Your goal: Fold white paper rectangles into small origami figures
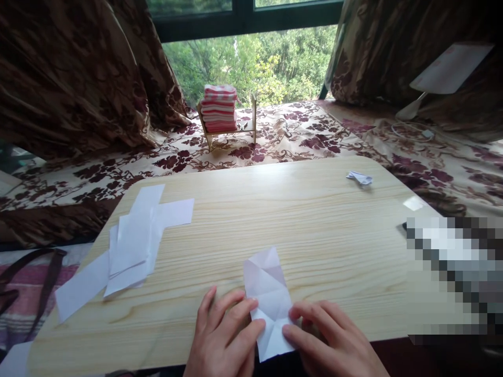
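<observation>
A creased white strip of paper (269, 293) lies near the front edge of the wooden table, with fold lines crossing it. My left hand (228, 330) holds its left edge, thumb and index finger on the paper, the other fingers bent over the tabletop. On the opposite edge, my right hand (324, 335) grips the paper between thumb and index finger. The near end of the strip sits between both hands, and its far end is slightly raised. A small folded paper piece (359, 178) rests at the table's far right.
Several blank paper strips (133, 241) overlap on the left of the table (220, 209). At the right edge is a pixelated object (448, 262). Beyond the table, a small wooden stand (254, 118) carries folded pink cloths (219, 109). A white lamp (451, 68) stands back right.
</observation>
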A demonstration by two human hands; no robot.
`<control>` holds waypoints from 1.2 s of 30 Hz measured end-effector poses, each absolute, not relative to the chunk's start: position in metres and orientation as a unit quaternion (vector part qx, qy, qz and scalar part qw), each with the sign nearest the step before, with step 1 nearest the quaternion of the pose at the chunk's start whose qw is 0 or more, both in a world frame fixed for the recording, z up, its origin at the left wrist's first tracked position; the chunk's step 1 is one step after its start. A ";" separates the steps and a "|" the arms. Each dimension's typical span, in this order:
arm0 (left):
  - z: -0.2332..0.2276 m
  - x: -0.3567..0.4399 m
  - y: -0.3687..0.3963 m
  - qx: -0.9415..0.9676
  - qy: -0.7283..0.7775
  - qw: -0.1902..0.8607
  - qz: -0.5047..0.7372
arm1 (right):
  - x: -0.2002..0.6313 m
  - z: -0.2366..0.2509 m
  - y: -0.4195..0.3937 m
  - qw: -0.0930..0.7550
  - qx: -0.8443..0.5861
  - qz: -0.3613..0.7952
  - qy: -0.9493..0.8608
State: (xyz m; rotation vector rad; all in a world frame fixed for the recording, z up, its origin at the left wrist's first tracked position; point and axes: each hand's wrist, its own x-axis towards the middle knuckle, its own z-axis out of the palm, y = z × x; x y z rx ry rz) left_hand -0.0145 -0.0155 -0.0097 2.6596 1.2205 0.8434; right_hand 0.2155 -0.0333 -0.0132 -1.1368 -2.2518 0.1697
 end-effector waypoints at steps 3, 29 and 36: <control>-0.009 -0.013 -0.015 0.870 0.403 0.054 0.277 | 0.218 -0.017 -0.033 0.286 -0.424 0.056 -0.857; -0.003 -0.016 -0.017 0.875 0.366 0.100 0.301 | 0.224 0.023 -0.003 0.334 -0.529 0.141 -0.767; -0.002 -0.017 -0.023 0.882 0.364 0.084 0.288 | 0.196 0.025 0.047 0.247 -0.455 0.244 -0.820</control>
